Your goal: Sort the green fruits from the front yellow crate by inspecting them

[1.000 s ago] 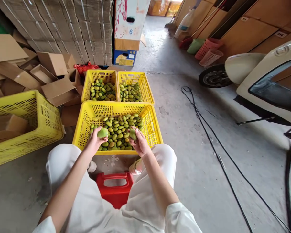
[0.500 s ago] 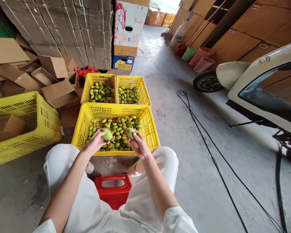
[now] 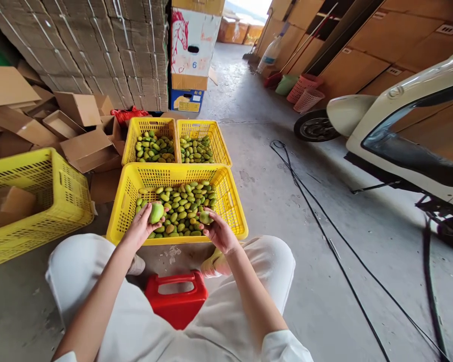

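From the person, a yellow crate holding cardboard stands at ten o'clock, with a jumble of open cartons farther off at eleven. Next comes the left hand, its fingers curled round a plump green fruit. At twelve o'clock, just below both hands, is the front crate, strewn with small fruits. The right hand has its fingers around a duller fruit. Out at two o'clock I see a pale scooter.
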`<action>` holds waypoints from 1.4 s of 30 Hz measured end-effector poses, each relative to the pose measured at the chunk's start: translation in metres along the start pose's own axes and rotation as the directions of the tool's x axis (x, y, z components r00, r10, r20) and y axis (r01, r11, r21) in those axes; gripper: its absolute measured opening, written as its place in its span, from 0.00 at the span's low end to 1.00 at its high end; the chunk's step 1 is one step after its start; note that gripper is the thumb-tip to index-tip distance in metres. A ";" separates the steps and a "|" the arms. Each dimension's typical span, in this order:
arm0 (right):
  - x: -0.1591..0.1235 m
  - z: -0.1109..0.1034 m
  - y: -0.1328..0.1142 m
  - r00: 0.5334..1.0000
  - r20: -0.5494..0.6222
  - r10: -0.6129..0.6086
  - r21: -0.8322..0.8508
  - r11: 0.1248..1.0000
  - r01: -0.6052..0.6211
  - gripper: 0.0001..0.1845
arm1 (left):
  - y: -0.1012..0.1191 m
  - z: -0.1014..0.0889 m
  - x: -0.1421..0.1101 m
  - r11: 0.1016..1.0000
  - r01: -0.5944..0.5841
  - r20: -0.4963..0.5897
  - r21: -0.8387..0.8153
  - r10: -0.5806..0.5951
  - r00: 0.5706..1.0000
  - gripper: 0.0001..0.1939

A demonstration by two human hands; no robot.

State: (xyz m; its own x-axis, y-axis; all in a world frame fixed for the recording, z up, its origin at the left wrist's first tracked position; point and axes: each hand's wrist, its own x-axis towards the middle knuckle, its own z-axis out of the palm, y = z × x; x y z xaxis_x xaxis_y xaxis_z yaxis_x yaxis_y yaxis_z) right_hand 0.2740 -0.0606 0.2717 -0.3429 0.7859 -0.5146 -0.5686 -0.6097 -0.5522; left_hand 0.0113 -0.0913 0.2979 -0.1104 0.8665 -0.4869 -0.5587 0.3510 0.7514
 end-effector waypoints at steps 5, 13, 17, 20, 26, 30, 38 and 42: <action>0.002 -0.010 0.006 0.996 -0.079 -0.044 -0.038 0.998 0.041 0.21 | 0.006 -0.006 -0.003 0.992 0.089 -0.035 -0.087 -0.092 0.995 0.12; 0.009 -0.014 0.005 0.998 -0.044 -0.039 0.045 0.998 0.041 0.15 | -0.008 -0.005 0.001 0.993 -0.017 -0.086 -0.121 0.007 0.996 0.11; 0.015 -0.011 0.011 0.998 -0.009 -0.070 0.021 0.997 0.070 0.17 | -0.010 -0.004 0.009 0.987 0.047 -0.069 -0.155 -0.058 0.996 0.17; 0.017 -0.010 0.016 0.993 -0.069 -0.098 -0.026 0.995 0.097 0.19 | -0.009 -0.004 0.013 0.986 0.113 -0.089 -0.121 -0.125 0.988 0.16; 0.020 -0.010 0.019 0.986 -0.131 -0.103 -0.039 0.994 0.099 0.25 | -0.016 0.001 0.009 0.995 0.091 -0.057 -0.041 -0.093 0.994 0.10; 0.027 -0.018 0.024 0.996 -0.050 -0.070 -0.022 0.997 0.069 0.20 | -0.022 0.000 0.012 0.987 0.127 -0.029 -0.098 -0.130 0.991 0.09; 0.044 -0.034 0.030 0.998 -0.034 -0.053 -0.038 0.998 0.052 0.25 | -0.041 -0.020 0.032 0.973 0.121 -0.099 -0.195 -0.142 0.985 0.07; 0.055 -0.041 0.024 0.994 -0.075 -0.082 -0.003 0.997 0.082 0.26 | -0.044 -0.021 0.038 0.973 0.065 -0.146 -0.220 -0.099 0.984 0.15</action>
State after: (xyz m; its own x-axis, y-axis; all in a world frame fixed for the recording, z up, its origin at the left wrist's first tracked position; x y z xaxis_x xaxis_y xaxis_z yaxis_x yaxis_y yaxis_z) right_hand 0.2718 -0.0361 0.2036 -0.2384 0.8233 -0.5152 -0.5928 -0.5435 -0.5943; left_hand 0.0144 -0.0817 0.2371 -0.1737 0.7663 -0.6185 -0.7317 0.3199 0.6019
